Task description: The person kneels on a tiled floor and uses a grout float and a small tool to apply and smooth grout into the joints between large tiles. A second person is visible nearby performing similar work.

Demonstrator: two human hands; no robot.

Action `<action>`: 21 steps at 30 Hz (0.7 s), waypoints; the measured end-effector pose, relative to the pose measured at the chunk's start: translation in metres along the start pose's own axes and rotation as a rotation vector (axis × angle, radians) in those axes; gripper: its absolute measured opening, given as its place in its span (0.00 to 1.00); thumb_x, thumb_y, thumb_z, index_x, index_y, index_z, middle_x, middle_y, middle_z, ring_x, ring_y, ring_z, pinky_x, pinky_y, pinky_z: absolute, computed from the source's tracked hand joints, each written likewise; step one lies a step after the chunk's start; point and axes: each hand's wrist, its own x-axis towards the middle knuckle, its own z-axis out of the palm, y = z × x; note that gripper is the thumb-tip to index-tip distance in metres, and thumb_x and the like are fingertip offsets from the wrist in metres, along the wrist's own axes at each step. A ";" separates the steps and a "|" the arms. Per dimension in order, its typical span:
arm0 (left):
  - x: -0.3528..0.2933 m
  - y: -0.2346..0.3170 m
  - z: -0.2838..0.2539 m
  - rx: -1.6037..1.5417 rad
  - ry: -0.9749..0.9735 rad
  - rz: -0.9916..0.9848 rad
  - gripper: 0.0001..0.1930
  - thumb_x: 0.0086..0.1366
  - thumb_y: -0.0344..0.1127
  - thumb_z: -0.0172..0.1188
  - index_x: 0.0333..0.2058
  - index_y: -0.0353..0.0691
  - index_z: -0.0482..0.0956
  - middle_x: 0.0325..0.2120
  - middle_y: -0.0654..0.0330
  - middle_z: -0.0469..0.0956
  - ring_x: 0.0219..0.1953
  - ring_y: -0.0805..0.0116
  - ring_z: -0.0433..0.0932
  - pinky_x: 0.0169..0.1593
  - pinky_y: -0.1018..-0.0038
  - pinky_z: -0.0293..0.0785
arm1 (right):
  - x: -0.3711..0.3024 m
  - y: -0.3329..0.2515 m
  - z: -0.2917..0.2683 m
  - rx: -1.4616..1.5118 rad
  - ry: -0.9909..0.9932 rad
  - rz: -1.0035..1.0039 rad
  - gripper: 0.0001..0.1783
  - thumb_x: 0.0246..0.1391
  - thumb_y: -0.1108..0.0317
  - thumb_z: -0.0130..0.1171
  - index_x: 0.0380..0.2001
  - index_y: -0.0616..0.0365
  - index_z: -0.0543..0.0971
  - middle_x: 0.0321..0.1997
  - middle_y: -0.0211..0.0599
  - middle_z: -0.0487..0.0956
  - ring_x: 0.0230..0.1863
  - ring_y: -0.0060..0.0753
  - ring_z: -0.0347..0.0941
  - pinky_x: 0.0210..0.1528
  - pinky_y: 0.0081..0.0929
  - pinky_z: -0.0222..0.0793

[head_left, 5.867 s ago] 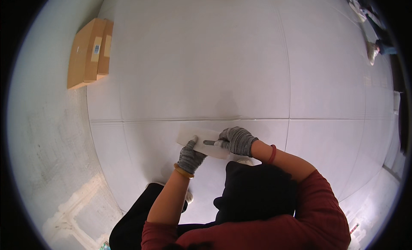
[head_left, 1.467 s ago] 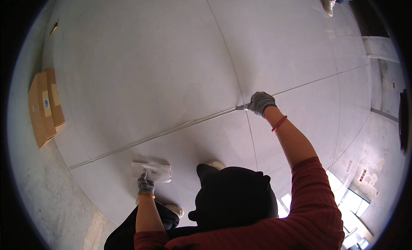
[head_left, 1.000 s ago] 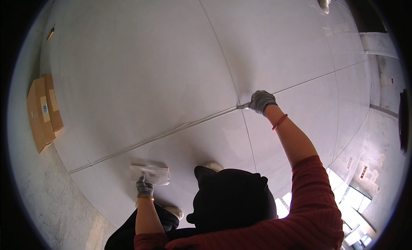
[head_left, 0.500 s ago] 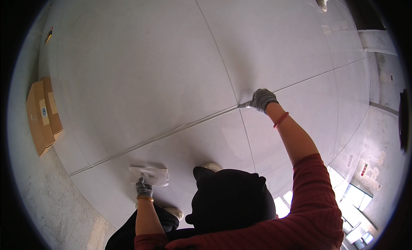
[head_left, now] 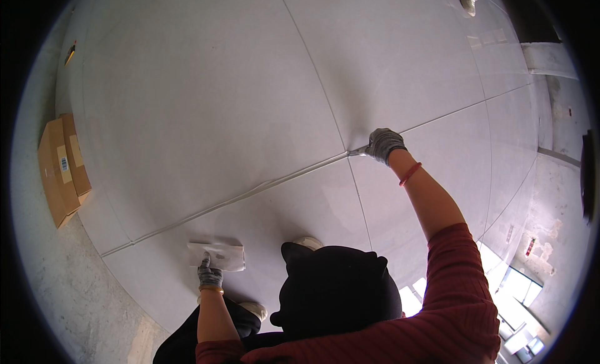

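In a grey knit glove, my right hand is closed around a small slim tool. Most of the tool is hidden by the fingers, so I cannot tell its exact kind; its tip meets a floor joint where two tile lines cross. A pale raised strip of filler runs along the joint from there to the lower left. My left hand, also gloved, grips a thin, light rectangular plate by its near edge, thumb on top. The plate is held level, with grey smears on its face.
Large grey tiles cover the floor. At the left, a brown cardboard box lies on bare concrete, and a small yellow-and-black object lies farther up. Another person's shoe shows at the top right. A black head covering blocks the lower middle.
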 end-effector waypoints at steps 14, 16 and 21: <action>0.011 -0.002 -0.015 -0.016 -0.026 -0.090 0.30 0.54 0.34 0.67 0.56 0.43 0.68 0.51 0.60 0.72 0.53 0.60 0.70 0.58 0.59 0.67 | -0.011 0.032 -0.012 -0.078 0.090 0.116 0.25 0.47 0.43 0.60 0.32 0.57 0.82 0.32 0.45 0.82 0.37 0.45 0.79 0.39 0.39 0.75; 0.007 -0.001 -0.011 -0.030 -0.023 -0.094 0.29 0.54 0.34 0.67 0.56 0.43 0.68 0.51 0.60 0.72 0.53 0.60 0.70 0.58 0.59 0.67 | -0.008 0.042 -0.012 -0.098 0.104 0.128 0.25 0.47 0.44 0.60 0.31 0.57 0.82 0.32 0.46 0.81 0.37 0.45 0.79 0.38 0.39 0.75; -0.013 0.004 0.005 -0.045 0.013 -0.058 0.27 0.56 0.33 0.65 0.55 0.41 0.68 0.51 0.58 0.73 0.53 0.58 0.71 0.58 0.58 0.68 | 0.009 0.078 -0.012 -0.169 0.116 0.211 0.23 0.46 0.45 0.62 0.33 0.55 0.82 0.34 0.45 0.82 0.39 0.45 0.80 0.39 0.38 0.75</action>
